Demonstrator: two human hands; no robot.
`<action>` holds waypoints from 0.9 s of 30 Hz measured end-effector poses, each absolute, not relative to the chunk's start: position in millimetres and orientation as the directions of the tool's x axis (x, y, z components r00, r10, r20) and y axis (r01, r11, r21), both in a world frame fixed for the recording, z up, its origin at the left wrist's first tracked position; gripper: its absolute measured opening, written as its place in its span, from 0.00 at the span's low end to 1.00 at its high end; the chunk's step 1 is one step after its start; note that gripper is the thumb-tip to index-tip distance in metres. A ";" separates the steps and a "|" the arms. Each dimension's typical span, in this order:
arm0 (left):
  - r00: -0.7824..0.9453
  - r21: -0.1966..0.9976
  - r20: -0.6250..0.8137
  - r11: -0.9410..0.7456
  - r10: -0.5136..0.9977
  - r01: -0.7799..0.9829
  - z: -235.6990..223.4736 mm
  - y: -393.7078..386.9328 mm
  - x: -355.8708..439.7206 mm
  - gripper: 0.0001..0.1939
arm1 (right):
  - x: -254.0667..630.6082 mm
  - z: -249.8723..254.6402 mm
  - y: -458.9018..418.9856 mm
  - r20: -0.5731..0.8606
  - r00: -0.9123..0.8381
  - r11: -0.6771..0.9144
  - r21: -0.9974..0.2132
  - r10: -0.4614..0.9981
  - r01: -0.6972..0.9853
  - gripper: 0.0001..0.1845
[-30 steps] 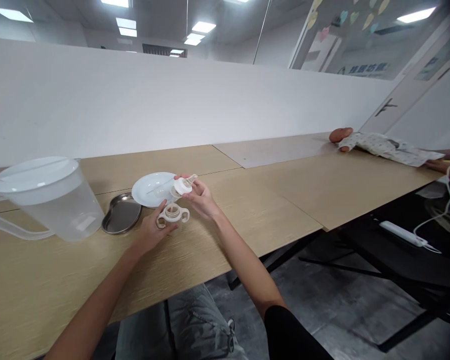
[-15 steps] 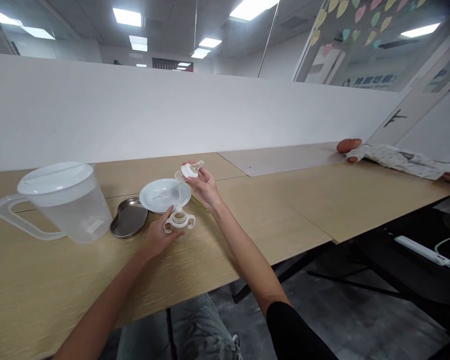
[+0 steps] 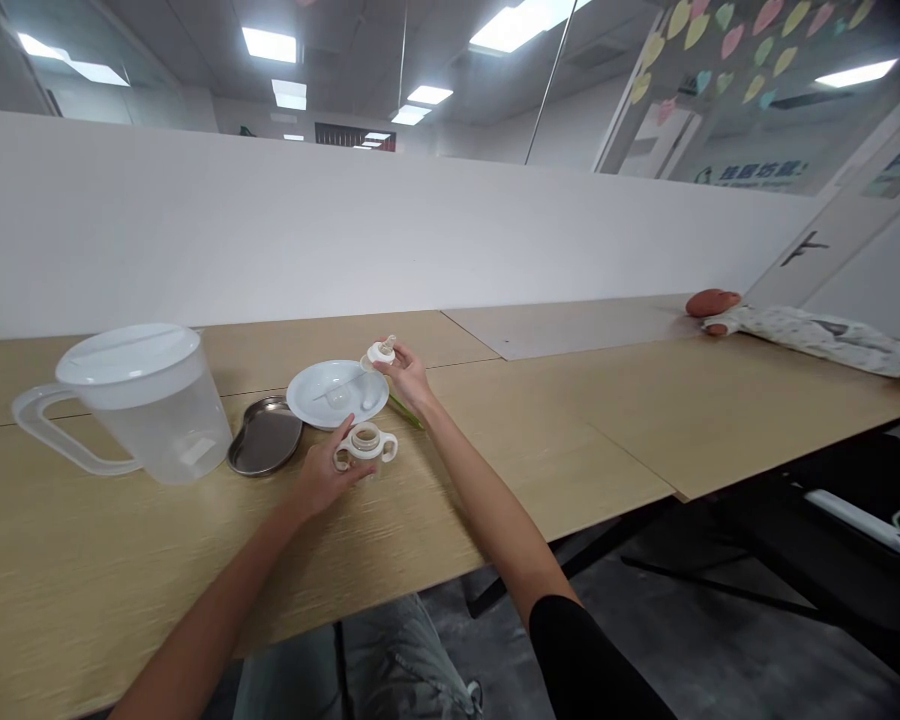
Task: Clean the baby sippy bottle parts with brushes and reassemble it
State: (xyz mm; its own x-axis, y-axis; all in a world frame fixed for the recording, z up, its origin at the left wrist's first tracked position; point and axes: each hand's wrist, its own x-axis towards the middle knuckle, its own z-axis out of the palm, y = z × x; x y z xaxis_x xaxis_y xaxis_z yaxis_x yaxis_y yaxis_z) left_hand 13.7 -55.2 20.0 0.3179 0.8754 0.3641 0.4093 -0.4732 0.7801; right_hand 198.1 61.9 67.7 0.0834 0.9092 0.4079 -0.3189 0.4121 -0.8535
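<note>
My left hand (image 3: 325, 474) is wrapped round a clear baby bottle (image 3: 367, 441) with a white two-handled ring, held upright at the table with its mouth open. In my right hand (image 3: 409, 378), up and to the right of the bottle, is a bottle teat (image 3: 382, 350) with a white collar, gripped between the fingers and apart from the bottle. Just behind the hands sits a white bowl (image 3: 300, 398); a clear rounded piece and a thin stick-like item show in it. Part of a green thing (image 3: 405, 410) lies beside the bowl, near my right wrist.
A kidney-shaped metal tray (image 3: 265, 436) lies left of the bowl. Farther left stands a large lidded plastic jug (image 3: 154, 420). A baby doll (image 3: 802, 335) in patterned clothes lies at the table's far right. The wooden table (image 3: 540, 430) runs along a white wall (image 3: 307, 230).
My right hand has lowered the teat slightly and turned it. The thin tube that hung from it towards the bottle mouth no longer shows there. My left hand keeps hold of the bottle.
</note>
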 end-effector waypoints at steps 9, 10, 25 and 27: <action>0.318 0.799 0.347 -0.456 0.882 0.393 21.5 -56.2 14.2 0.44 | 195.5 58.8 77.5 0.395 0.062 0.399 -0.895 0.917 -0.197 0.32; 0.316 0.795 0.353 -0.461 0.881 0.395 21.5 -56.2 14.2 0.44 | 195.2 57.8 76.8 0.392 0.045 0.394 -0.903 0.919 -0.170 0.32; 0.322 0.801 0.336 -0.448 0.885 0.397 24.0 -57.7 15.2 0.42 | 177.1 69.2 53.4 0.286 -0.544 0.604 -0.523 0.789 0.602 0.27; 0.324 0.799 0.336 -0.450 0.884 0.400 24.2 -57.9 15.0 0.42 | 171.8 69.1 52.7 0.259 -0.519 0.572 -0.511 0.815 0.642 0.24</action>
State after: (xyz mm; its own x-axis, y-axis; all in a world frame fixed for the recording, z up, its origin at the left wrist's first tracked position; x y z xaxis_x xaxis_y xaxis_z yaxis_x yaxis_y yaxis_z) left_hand 15.0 -57.9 24.2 0.3244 0.8843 0.3359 0.3996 -0.4500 0.7986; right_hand 171.8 52.7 69.1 -0.5193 0.8145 0.2587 0.6423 0.5716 -0.5106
